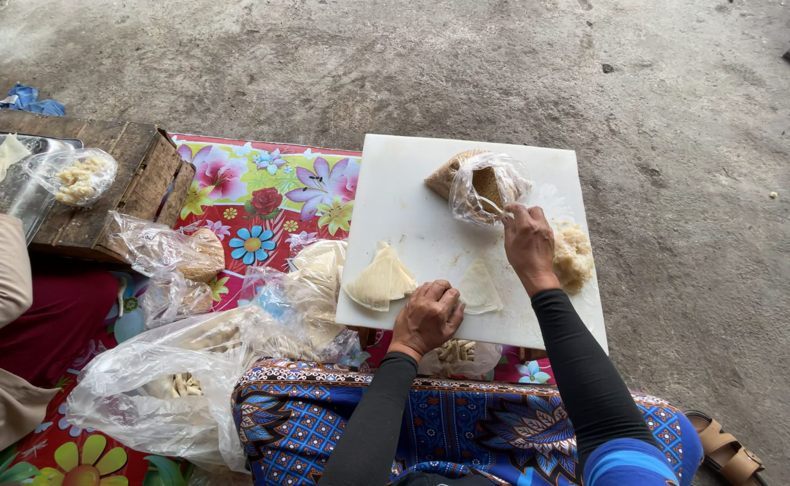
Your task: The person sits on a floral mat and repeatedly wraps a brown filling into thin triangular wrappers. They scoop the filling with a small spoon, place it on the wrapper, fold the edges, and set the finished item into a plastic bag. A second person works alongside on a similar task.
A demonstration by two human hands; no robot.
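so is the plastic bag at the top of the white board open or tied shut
Open. The clear bag lies on the white board with its mouth toward the right hand, which reaches a utensil into it.

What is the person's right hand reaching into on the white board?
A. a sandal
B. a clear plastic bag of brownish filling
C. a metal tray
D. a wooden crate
B: the right hand holds a small utensil dipped into the clear plastic bag on the white board.

Soft even daylight, faint shadows, sharp focus, slight wide-angle stretching at the edges
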